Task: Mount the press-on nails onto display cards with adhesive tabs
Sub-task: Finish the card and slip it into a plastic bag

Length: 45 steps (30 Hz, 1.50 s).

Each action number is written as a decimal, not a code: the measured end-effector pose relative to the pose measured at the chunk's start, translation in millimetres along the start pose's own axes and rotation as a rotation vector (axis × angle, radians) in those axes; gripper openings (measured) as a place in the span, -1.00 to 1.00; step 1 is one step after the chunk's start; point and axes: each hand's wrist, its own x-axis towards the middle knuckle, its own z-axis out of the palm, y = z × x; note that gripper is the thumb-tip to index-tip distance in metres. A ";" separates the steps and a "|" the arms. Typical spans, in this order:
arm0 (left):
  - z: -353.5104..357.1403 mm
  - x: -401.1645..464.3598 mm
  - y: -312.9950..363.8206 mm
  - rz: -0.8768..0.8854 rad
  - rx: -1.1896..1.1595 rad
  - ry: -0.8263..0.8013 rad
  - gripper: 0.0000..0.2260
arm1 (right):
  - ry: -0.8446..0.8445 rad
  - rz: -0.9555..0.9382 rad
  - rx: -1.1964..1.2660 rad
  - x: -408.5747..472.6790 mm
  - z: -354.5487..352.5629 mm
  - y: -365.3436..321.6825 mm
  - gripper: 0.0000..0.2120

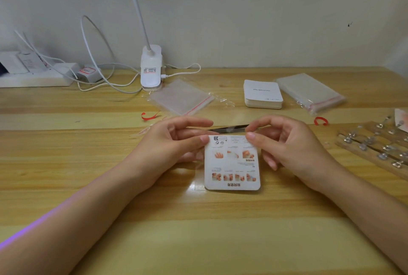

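Where the head view looks down on the wooden worktop (198,230), a display card (232,164) is seen lying printed-side up, apparently inside a clear sleeve whose glossy edge shows at the card's left. Its far edge is pinched at both corners: the left corner by the left hand (176,142), the right corner by the right hand (284,142), thumb and forefinger being pressed together on each side. Whether the sleeve's flap or the card itself is gripped cannot be told. Just behind the fingers, dark tweezers (229,129) are laid across the worktop. Farther back, a stack of blank cards (262,93) is set between two packs of clear bags (183,98) (311,93), and red peel strips (150,116) (320,121) lie beside them. At the right edge, a wooden rack (375,146) carrying small nail stands is placed.

No press-on nails can be made out on the card. A crooked seal or a creased sleeve is judged the main risk, caused by uneven pull from the two hands; the tweezers could also be knocked by the fingers.
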 end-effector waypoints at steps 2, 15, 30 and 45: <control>-0.9 0.0 -1.1 0.020 -0.004 -0.006 -0.84 | -0.026 -0.028 0.000 0.1 -1.2 0.7 -0.90; -4.3 -1.5 4.6 0.095 0.366 -0.072 -0.70 | -0.139 -0.118 -0.093 -1.1 -5.6 6.1 -0.55; -9.1 -1.2 1.8 0.139 0.456 -0.189 -0.61 | -0.229 -0.484 -0.608 -4.3 -10.5 6.6 -0.79; -6.9 -6.9 6.2 0.087 0.461 -0.186 -0.65 | -0.204 -0.325 -0.507 -7.4 -6.7 6.3 -0.74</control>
